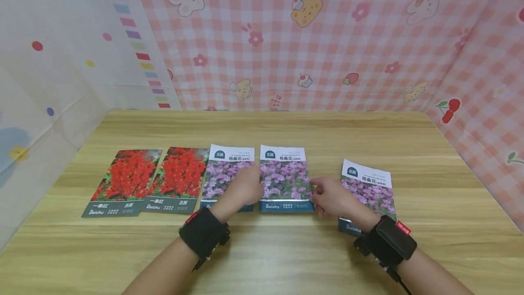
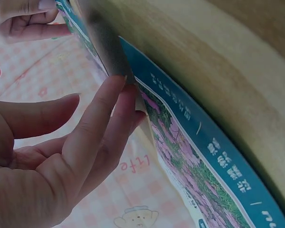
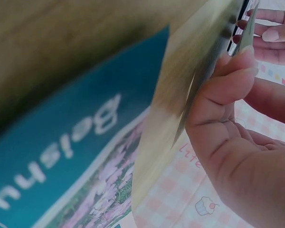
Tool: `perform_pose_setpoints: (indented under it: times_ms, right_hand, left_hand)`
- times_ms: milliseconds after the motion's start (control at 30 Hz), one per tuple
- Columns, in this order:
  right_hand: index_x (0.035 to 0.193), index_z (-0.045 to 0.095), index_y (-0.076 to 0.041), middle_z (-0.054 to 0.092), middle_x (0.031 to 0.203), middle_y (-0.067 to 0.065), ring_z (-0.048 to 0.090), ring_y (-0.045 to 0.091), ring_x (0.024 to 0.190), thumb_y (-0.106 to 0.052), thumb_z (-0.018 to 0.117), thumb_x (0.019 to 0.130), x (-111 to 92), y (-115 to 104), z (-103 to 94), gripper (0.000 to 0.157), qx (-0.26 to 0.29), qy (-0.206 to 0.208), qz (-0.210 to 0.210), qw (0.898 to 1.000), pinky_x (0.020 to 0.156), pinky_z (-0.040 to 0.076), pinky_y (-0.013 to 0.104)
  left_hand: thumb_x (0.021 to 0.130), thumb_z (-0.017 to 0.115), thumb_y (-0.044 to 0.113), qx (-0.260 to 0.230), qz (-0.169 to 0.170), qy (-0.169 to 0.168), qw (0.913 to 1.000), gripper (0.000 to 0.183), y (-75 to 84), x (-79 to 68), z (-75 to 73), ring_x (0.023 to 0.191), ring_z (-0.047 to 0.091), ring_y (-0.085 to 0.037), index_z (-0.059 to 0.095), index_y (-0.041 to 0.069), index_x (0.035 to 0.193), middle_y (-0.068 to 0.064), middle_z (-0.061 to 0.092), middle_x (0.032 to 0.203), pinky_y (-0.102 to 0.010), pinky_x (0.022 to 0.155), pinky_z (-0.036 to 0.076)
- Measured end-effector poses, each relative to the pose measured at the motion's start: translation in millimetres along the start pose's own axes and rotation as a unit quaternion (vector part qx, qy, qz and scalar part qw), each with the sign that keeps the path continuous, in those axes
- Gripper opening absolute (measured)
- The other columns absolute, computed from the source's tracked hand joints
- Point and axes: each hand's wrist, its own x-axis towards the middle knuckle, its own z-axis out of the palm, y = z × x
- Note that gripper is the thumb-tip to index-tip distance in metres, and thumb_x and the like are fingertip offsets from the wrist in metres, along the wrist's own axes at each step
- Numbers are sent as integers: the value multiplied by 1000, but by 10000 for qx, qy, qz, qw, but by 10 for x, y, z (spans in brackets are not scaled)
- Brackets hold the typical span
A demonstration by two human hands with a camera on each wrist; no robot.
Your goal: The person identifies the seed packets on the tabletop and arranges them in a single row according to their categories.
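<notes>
Three seed packets with purple flowers lie on the table: a left one, a middle one and a right one. My left hand lies over the left packet, its fingertips at the middle packet's left edge. In the left wrist view its fingers are extended against that edge, the thumb held apart. At the opposite edge, my right hand pinches the middle packet between thumb and bent fingers. My right wrist and forearm partly cover the right packet.
Two seed packets with red flowers, an outer one and an inner one, lie to the left, their lower corners close together. The wooden table meets a pink checked cloth at the back, with cloth at both sides.
</notes>
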Motion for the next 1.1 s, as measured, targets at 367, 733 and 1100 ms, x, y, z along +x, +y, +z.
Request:
perform_pose_setpoints:
  times_ms: [367, 733, 1100]
  right_hand:
    - [128, 37, 17, 54, 62, 7, 50, 12, 44, 5, 51, 87, 42, -29, -15, 45, -59, -89, 285, 9995, 43, 38, 22]
    - [121, 45, 17, 58, 74, 9, 57, 16, 55, 6, 52, 86, 42, -29, -17, 37, 52, -44, 215, 9997, 54, 51, 30]
    - [115, 48, 19, 57, 75, 12, 58, 18, 60, 6, 51, 86, 23, -37, -13, 32, 348, -115, 334, 9988, 58, 52, 31]
  left_hand:
    - [81, 49, -7, 192, -58, -110, 9997, 21, 24, 1, 1, 48, 38, -14, 61, -7, 99, -8, 50, 67, -24, 43, 34]
    - [82, 52, -5, 408, 8, -70, 9991, 25, 44, -25, 0, 54, 48, -18, 61, -7, 105, -16, 60, 84, -26, 46, 42]
    - [81, 56, -4, 447, -15, -2, 9990, 20, 78, -62, 3, 58, 51, -19, 63, -5, 99, -11, 57, 76, -27, 49, 44]
